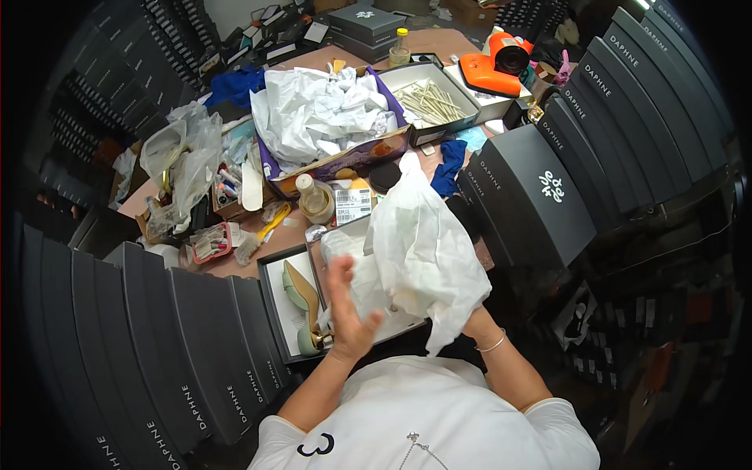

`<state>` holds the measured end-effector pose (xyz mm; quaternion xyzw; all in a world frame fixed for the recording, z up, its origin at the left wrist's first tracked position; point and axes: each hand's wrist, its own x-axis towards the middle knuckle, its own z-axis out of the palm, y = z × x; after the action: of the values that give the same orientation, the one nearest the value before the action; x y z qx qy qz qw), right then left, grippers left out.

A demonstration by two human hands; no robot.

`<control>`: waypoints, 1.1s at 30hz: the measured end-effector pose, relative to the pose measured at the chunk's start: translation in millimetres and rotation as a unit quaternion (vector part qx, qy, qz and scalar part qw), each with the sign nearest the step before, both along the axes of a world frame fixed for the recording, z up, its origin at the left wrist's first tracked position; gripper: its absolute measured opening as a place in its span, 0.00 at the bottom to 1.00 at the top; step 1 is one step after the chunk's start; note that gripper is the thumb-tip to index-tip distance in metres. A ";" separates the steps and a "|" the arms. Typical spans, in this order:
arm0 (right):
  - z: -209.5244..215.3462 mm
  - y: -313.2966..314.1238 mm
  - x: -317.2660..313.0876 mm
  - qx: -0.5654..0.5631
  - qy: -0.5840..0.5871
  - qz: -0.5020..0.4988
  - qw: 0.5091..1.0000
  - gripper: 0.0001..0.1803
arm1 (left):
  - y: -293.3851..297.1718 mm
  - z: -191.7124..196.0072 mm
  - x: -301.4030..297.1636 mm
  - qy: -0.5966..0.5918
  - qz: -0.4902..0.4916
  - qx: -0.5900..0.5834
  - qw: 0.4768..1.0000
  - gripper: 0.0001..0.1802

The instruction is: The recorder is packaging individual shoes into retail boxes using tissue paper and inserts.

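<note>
My right hand holds up a crumpled sheet of white tissue paper. The paper hides most of its fingers, and whether anything is wrapped inside I cannot tell. My left hand, slightly blurred, is raised to the left of the paper with its fingers stretched out and nothing in them. Just left of that hand, a green and tan heeled shoe lies in a dark-rimmed shoebox with a white inside. More white paper lies in the box part beneath my hands.
Dark shoeboxes stack up at left and right. Behind stand a purple carton of crumpled paper, a tray of thin sticks, and an orange blower-like device. A glass jar and a yellow-handled brush sit nearer.
</note>
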<state>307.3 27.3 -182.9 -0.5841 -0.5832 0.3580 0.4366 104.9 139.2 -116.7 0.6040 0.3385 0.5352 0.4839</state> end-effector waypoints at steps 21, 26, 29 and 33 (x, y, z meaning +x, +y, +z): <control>66.4 -0.2 70.5 -0.207 -0.197 0.119 0.951 0.26 | 149.3 -134.9 -147.2 -0.090 0.222 -0.357 0.903 0.21; -14.7 44.6 65.9 -0.028 -0.396 0.003 0.918 0.21 | 76.7 -63.8 -87.0 0.298 0.206 0.060 0.930 0.30; 9.9 71.2 25.5 -0.044 -0.271 -0.010 0.962 0.18 | 23.1 -46.9 -21.7 0.429 0.059 0.174 0.885 0.27; 14.5 85.1 -25.9 -0.216 0.059 0.159 0.962 0.13 | 31.3 -113.1 -5.6 0.385 0.030 0.082 0.919 0.15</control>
<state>281.4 112.4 -168.5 -0.5421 -0.5502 0.5741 0.2716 99.4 170.5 -229.8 0.7905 0.4716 0.3015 0.2486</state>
